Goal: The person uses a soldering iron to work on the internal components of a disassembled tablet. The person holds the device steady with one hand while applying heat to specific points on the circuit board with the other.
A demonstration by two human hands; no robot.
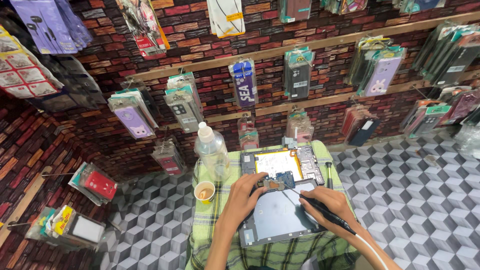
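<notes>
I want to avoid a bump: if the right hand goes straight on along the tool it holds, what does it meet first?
Probably the small circuit board in the opened tablet. The right hand aims its tool there, beside the left hand fingertips.

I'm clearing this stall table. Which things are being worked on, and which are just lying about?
In use: opened tablet, steadied by left hand; corded tool in right hand.
Lying about: plastic bottle, paper cup, screwdriver, hanging phone cases.

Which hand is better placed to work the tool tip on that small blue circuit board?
The right hand: it holds the black corded tool, tip aimed at the blue circuit board. The left hand rests fingers beside the board on the opened tablet, seemingly steadying it.
</notes>
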